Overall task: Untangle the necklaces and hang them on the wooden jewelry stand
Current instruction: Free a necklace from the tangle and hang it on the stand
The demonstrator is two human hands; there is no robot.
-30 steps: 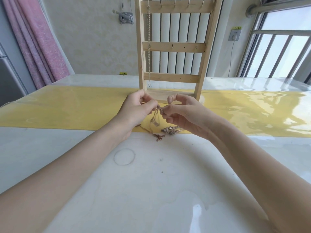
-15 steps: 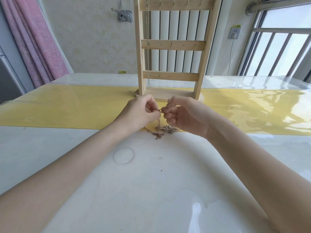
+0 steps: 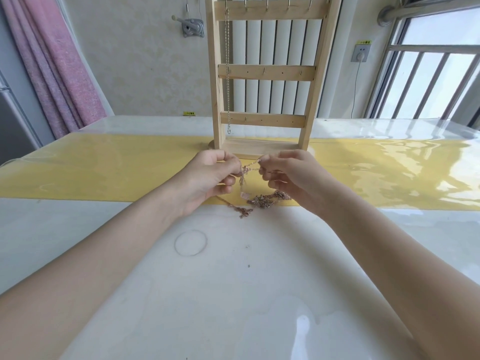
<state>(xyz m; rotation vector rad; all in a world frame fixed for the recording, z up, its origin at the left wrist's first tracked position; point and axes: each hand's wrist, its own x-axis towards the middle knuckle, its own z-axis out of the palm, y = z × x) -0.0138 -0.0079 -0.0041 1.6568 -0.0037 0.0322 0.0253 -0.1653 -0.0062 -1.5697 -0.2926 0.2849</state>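
We see a white table (image 3: 233, 294) crossed by a yellow runner (image 3: 104, 172) under a glossy clear cover. On the runner stands the wooden jewelry stand (image 3: 262, 74), upright, with three crossbars carrying small hooks; one silver chain (image 3: 227, 74) hangs from the top bar's leftmost hook, down along the left post. Just in front of the stand's base, our left hand (image 3: 207, 180) and right hand (image 3: 291, 178) are raised close together, each with thumb and forefinger curled in a pinch on the tangled necklaces (image 3: 249, 170), a short length of rose-gold chain stretched between them. From that knot a strand drops to a small pale pendant (image 3: 244, 195), and the rest of the tangle lies heaped at the runner's near edge, partly on the white surface, under the right hand.
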